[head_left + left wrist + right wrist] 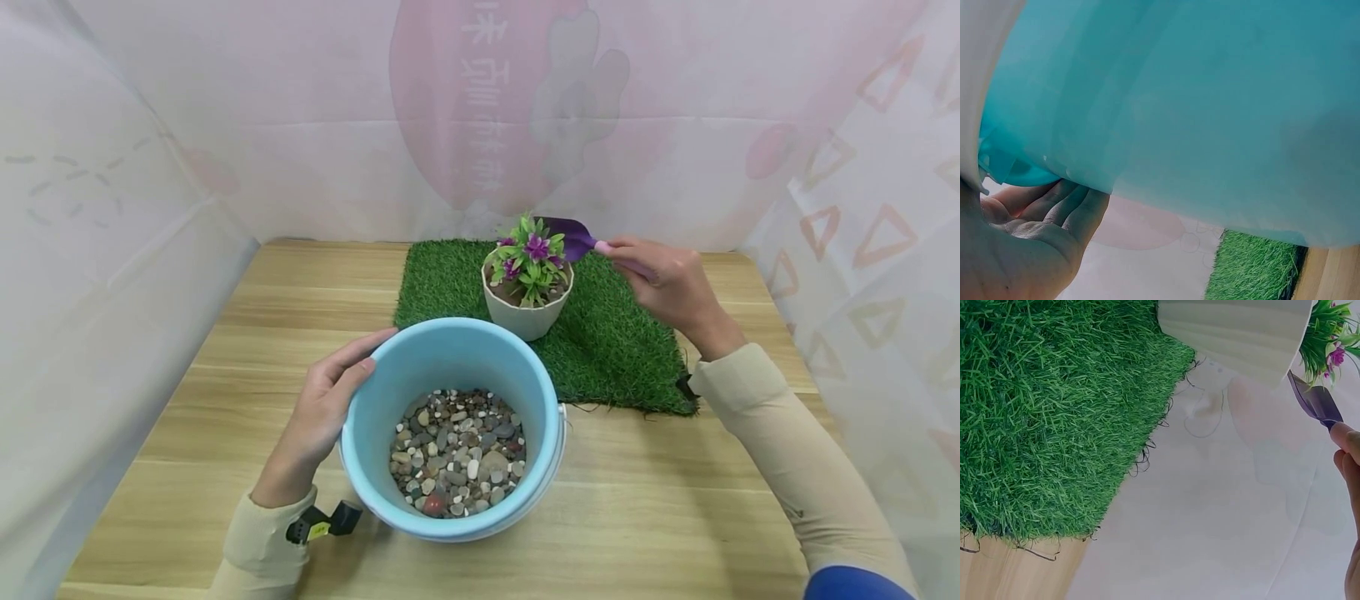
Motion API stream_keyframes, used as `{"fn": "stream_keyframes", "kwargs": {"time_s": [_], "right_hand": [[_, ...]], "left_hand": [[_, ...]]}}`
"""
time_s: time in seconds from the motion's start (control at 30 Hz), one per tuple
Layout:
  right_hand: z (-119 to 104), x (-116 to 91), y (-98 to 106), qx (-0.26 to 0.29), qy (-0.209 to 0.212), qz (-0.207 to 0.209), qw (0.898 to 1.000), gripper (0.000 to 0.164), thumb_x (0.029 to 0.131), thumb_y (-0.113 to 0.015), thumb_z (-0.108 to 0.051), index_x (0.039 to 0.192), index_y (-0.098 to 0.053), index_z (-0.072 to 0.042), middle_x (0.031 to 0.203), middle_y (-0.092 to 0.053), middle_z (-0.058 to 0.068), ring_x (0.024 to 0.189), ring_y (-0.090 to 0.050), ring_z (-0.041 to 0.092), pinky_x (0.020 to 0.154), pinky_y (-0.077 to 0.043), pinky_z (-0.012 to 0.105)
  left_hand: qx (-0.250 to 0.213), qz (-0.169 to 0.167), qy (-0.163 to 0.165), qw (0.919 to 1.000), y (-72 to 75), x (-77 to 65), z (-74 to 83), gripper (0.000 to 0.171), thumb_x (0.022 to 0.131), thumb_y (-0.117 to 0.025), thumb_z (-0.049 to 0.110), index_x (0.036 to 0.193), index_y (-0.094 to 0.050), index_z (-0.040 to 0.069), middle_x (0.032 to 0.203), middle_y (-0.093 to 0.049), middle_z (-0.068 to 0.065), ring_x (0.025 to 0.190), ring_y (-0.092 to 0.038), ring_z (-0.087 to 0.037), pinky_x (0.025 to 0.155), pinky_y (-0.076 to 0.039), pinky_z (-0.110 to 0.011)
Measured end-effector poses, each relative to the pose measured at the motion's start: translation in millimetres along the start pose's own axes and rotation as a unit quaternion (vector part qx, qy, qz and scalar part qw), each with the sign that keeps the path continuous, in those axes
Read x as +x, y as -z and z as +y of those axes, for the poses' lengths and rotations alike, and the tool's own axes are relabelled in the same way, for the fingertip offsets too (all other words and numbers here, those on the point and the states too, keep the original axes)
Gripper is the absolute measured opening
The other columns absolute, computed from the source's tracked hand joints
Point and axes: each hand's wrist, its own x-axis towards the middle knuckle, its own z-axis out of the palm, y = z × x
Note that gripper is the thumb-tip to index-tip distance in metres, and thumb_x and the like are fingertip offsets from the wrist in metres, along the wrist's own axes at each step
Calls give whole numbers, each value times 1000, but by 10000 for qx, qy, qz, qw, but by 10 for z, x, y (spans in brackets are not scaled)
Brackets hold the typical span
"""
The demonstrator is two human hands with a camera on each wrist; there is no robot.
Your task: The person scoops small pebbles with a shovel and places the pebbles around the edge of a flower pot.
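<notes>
My right hand (671,279) grips the pink-and-purple handle of a small garden trowel (573,239). The trowel's purple blade is at the right rim of a white flowerpot (525,319), partly behind the leaves; in the right wrist view the blade (1317,400) sits just beside the pot. A plant (534,254) with green leaves and purple flowers grows from brown soil with a few pebbles on it. With thumb at the rim and fingers along the outer wall, my left hand (322,408) holds a light blue bucket (457,333). Mixed pebbles (461,450) cover the bucket's bottom.
Under the pot lies a green artificial grass mat (622,350), rumpled toward its right side. The wooden table (637,508) extends around it. Pale printed fabric (315,125) encloses the back and both sides. A white bail handle (561,433) hangs along the bucket's right side.
</notes>
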Motion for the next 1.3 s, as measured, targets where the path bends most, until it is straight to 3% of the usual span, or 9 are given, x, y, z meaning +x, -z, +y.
{"fn": "stream_keyframes", "kwargs": {"time_s": [0.87,1.3], "right_hand": [[-20,-56,124,-166,-28,240,9996,30,87,-79,11,115,-80,0,113,-80,17,96,-81,34,97,-58,11],[-29,-99,196,193,-98,537,9983,32,81,-82,14,110,-81,1,108,-81,17,89,-81,37,95,-55,3]], "left_hand": [[-20,1,-17,10000,-2,4,-11,43,114,-45,14,149,-51,-9,137,-69,7,110,-77,-18,84,-70,-45],[-9,-39,-19,10000,6,0,-5,43,114,-44,14,149,-51,-10,137,-69,9,111,-77,-16,85,-69,-44]]}}
